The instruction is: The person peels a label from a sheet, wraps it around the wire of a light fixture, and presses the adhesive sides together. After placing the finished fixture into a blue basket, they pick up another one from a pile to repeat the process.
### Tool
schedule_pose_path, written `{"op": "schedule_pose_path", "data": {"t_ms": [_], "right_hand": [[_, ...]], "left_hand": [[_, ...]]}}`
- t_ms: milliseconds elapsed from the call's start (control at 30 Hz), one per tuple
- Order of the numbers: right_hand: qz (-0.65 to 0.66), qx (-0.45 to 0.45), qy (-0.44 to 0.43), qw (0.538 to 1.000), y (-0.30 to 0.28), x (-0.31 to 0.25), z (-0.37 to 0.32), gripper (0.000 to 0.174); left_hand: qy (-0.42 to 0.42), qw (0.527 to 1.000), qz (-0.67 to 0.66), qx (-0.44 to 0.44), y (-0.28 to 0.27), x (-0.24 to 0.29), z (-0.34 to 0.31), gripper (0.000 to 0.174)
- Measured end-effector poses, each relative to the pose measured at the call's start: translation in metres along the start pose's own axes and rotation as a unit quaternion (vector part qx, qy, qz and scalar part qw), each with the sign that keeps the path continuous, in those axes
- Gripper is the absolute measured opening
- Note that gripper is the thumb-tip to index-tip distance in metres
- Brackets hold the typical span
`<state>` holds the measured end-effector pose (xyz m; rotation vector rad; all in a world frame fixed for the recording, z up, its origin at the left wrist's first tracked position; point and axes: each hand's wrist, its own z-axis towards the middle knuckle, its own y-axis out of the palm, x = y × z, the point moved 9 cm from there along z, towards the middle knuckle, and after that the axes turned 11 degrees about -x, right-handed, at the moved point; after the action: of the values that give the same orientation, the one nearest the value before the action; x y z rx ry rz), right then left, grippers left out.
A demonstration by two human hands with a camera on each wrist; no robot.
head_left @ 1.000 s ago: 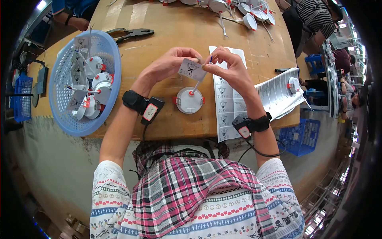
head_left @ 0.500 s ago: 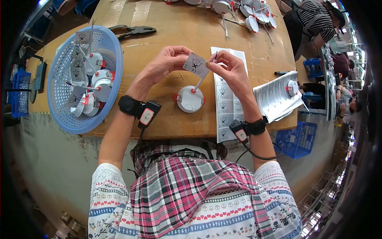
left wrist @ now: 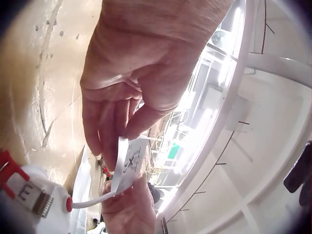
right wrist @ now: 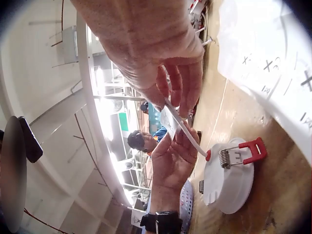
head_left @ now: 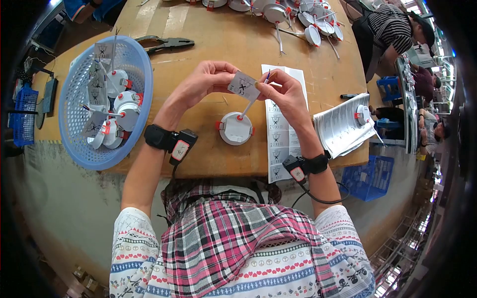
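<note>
A white round downlight with red side clips lies back up on the table, its white cable rising from a red grommet. Around the cable sits a small grey printed label, folded like a flag. My left hand pinches the label's left edge between thumb and fingers. At its other side my right hand pinches the label and cable, with the coloured wire ends poking up above the fingers. The left wrist view shows the label with a gap between its two layers.
To the left, a blue basket holds several labelled downlights. Pliers lie behind it. A label sheet lies beside my right forearm, with more sheets under another downlight. Many downlights are heaped at the back.
My left fingers have drawn back from above the label to its left edge. The label has turned slightly; the right hand keeps its pinch, and the downlight stays on the table.
</note>
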<state>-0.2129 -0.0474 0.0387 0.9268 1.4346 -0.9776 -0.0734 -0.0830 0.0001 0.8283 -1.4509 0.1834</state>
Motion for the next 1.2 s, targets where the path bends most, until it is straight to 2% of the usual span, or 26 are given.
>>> {"op": "schedule_pose_path", "data": {"t_ms": [1200], "right_hand": [[0.004,0.022,0.013,1.0,0.003,-0.002,-0.001,0.016]], "left_hand": [[0.01,0.997,0.069,0.039,0.009,0.018,-0.009,0.024]]}}
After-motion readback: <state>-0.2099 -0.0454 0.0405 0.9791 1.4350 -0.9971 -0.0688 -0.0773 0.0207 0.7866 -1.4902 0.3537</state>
